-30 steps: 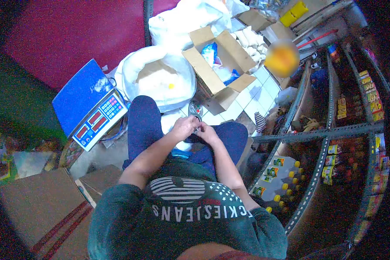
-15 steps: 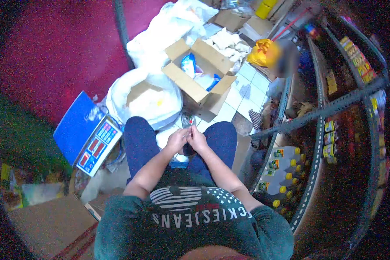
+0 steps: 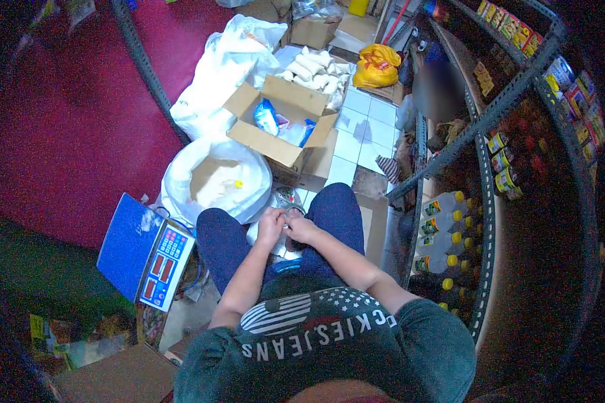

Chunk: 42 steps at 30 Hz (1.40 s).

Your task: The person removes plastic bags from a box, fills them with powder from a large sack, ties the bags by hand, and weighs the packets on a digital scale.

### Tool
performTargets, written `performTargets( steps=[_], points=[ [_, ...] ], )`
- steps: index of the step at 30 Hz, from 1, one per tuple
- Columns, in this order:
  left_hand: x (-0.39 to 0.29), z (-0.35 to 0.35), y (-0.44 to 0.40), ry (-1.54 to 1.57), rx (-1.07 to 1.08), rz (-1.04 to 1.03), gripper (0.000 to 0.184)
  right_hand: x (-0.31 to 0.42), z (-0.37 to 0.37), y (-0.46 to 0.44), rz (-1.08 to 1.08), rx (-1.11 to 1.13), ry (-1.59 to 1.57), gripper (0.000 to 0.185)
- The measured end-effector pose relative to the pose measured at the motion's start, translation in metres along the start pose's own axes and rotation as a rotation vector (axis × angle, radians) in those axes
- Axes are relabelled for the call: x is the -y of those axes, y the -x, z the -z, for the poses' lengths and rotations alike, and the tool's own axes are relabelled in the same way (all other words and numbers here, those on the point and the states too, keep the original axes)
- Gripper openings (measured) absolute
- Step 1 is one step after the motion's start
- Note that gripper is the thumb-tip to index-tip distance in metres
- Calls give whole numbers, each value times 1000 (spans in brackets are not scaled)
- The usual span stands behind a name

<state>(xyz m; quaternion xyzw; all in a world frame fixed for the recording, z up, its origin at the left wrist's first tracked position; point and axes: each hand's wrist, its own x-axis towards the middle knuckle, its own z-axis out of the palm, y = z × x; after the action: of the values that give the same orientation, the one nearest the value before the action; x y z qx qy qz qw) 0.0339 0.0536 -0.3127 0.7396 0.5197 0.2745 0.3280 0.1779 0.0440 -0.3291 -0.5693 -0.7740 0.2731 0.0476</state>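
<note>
My left hand [image 3: 271,227] and my right hand [image 3: 302,227] meet between my knees, fingers closed together around something too small to make out. Just beyond them, a clear container with red and green bits [image 3: 288,197] stands on the floor. Ahead to the left is an open white sack [image 3: 254,191] with pale grainy contents and a small yellow object [image 3: 238,184] on top. Behind it, an open cardboard box [image 3: 282,150] holds blue and white packets [image 3: 266,118].
A blue scale [image 3: 133,243] with red digits is at left. White bundles [image 3: 316,68] and a yellow bag [image 3: 378,66] lie farther ahead. Metal shelving [image 3: 485,121] with bottles [image 3: 439,228] and jars runs along the right. A cardboard box [image 3: 114,381] sits at lower left.
The view has turned, so the sack, box and scale appear lower in the picture. My hands stay together between my knees, their fingers shifted slightly.
</note>
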Motion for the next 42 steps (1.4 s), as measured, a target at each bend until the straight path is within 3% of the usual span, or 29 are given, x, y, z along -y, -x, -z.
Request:
performTargets(
  steps=[2,8,11,14,17,24,25,30,32,34,37,42],
  points=[
    [-14,10,3,113,25,104,26,5,9,7,-28,112,-5,41],
    [-23,20,9,79,31,56,24,7,3,15,103,-141,66,49],
    [13,6,7,54,18,-112,23,41,45,34,-68,-45,-199,53],
    [1,15,14,123,-19,-91,21,37,34,31,-93,-42,-124,54],
    [7,16,12,-63,-114,-145,21,35,30,33,26,-50,-125,50],
    [-17,41,22,-59,-6,-25,22,52,32,35,25,48,87,40],
    [-16,41,22,-63,0,-16,22,62,40,47,180,-72,75,38],
    [-19,44,22,-71,66,82,23,51,15,33,-21,43,20,43],
    [-24,48,20,-79,123,186,24,65,33,44,139,78,109,44],
    [-24,46,22,-64,106,182,24,66,29,46,115,76,11,44],
    [2,31,24,-50,-17,-96,23,66,25,38,146,136,65,42],
    [62,6,13,-100,-5,-161,25,72,25,31,111,244,92,42]
  ],
)
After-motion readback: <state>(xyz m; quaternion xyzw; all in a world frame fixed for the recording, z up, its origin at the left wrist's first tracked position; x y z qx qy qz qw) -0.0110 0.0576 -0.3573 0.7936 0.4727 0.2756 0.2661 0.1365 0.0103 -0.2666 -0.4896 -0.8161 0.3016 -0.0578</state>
